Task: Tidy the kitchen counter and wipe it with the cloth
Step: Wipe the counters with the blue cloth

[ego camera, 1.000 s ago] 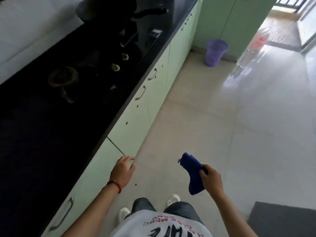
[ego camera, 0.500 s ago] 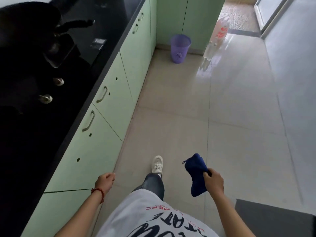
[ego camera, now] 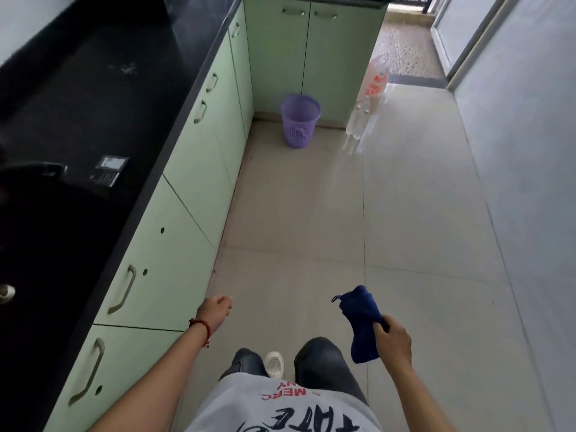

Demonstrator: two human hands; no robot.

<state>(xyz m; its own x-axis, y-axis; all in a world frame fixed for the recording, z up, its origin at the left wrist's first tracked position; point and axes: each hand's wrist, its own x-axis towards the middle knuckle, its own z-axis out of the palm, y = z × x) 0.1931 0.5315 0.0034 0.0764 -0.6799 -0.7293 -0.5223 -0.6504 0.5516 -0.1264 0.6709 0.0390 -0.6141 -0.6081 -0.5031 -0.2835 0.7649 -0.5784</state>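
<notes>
A dark blue cloth [ego camera: 361, 319] hangs crumpled from my right hand [ego camera: 393, 341], which grips it over the tiled floor at the lower right. My left hand [ego camera: 215, 308] is loosely curled and holds nothing, hovering in front of the pale green cabinet doors. The black kitchen counter [ego camera: 93, 98] runs along the left side. A small dark packet [ego camera: 109, 169] lies on it near its front edge. Both hands are away from the counter top.
A purple plastic bin [ego camera: 299, 123] stands on the floor at the far end by the corner cabinets [ego camera: 311, 57]. Clear plastic bottles [ego camera: 371, 98] stand beside it. A dark pan handle [ego camera: 37, 168] and stove knob [ego camera: 6, 291] sit at the left edge. A grey wall runs along the right.
The view has swung right and forward along the counter; the stove and pots have slid out at the left. My left hand has come off the cabinet edge. The cloth stays in my right hand.
</notes>
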